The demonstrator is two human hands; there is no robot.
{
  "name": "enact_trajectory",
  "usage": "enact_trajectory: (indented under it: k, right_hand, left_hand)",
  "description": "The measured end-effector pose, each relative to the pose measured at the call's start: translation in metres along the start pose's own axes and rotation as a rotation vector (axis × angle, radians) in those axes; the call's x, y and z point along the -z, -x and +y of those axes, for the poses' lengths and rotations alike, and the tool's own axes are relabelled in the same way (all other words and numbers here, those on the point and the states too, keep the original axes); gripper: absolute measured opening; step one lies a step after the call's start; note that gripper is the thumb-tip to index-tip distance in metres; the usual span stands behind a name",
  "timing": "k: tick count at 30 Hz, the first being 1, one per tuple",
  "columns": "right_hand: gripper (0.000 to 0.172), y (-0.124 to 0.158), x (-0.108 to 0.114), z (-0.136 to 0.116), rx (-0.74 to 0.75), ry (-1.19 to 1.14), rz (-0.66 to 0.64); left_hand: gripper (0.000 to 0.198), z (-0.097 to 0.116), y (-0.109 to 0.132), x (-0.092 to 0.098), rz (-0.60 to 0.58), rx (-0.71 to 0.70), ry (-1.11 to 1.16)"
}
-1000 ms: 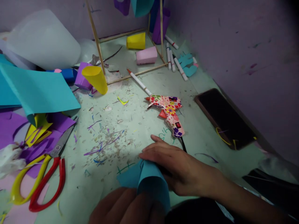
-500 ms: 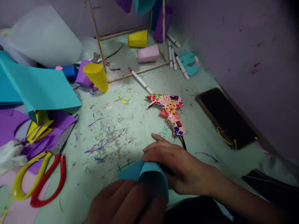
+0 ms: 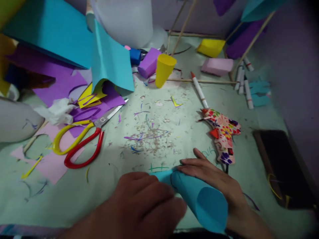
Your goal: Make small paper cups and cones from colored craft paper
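A sheet of blue paper (image 3: 188,191) is rolled into a tapering tube, its wide mouth facing me and a flat flap stretching left. My right hand (image 3: 211,176) lies along the tube's far side, holding it, with its fingers over the narrow end. Curled fingers of my left hand (image 3: 147,199), somewhat blurred, close over the flap; their tips are hidden. Beyond the right hand rests a flower-patterned glue gun (image 3: 224,131). Scissors (image 3: 96,127) with yellow and red handles lie to the left.
A stick frame (image 3: 201,80) stands at the back, with yellow (image 3: 165,68) and pink paper tubes (image 3: 216,66) around it. Several markers (image 3: 240,79) lie at back right. A phone (image 3: 284,162) is at right. Coloured paper (image 3: 112,63) piles up left; scraps (image 3: 149,139) litter the middle.
The view has swung left, so things appear farther right. My left hand has come away from the tube's mouth to the flap. The tube's opening now shows fully.
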State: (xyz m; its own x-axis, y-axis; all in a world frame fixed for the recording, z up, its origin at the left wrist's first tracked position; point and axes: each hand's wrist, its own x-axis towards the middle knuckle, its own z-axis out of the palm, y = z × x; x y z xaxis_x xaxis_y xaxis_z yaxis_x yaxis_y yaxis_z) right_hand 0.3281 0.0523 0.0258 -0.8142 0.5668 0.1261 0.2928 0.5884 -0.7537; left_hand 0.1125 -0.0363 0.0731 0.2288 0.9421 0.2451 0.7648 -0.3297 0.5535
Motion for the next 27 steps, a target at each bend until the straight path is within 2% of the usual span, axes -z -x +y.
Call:
enact_trajectory:
  k: [4,6,8,12,15,17,20,22,25,27]
  right_hand:
    - [0.034,0.004,-0.002,0.002,-0.052,0.042,-0.084]
    - [0.028,0.007,-0.006,0.005,-0.069,0.075,-0.091]
    - [0.027,0.011,-0.009,0.008,-0.090,0.111,-0.090]
    - [0.031,0.015,-0.009,0.015,-0.135,0.177,-0.113]
    - [0.036,0.014,-0.003,0.018,-0.103,0.212,-0.187]
    - [0.039,0.013,-0.002,0.018,-0.094,0.212,-0.222]
    - [0.039,0.011,-0.004,0.015,-0.111,0.189,-0.164]
    - [0.038,0.009,-0.006,0.011,-0.080,0.158,-0.155]
    - [0.042,0.005,-0.008,0.005,-0.072,0.107,-0.117]
    - [0.045,0.003,-0.008,0.001,-0.073,0.067,-0.085]
  left_hand:
    - [0.020,-0.009,0.011,-0.031,-0.118,0.179,0.008]
    - [0.020,-0.012,0.014,-0.040,-0.125,0.161,-0.035]
    - [0.023,-0.012,0.015,-0.043,-0.165,0.155,-0.043]
    - [0.027,-0.010,0.010,-0.035,-0.287,0.189,-0.057]
    - [0.026,-0.010,0.009,-0.033,-0.310,0.167,-0.052]
    - [0.026,-0.012,0.009,-0.035,-0.298,0.161,-0.036]
    - [0.024,-0.015,0.012,-0.037,-0.265,0.198,-0.010]
    - [0.017,-0.015,0.012,-0.034,-0.154,0.206,0.038]
    - [0.019,-0.008,0.007,-0.019,0.075,0.089,0.093]
    - [0.024,0.000,0.001,-0.007,0.094,-0.024,0.069]
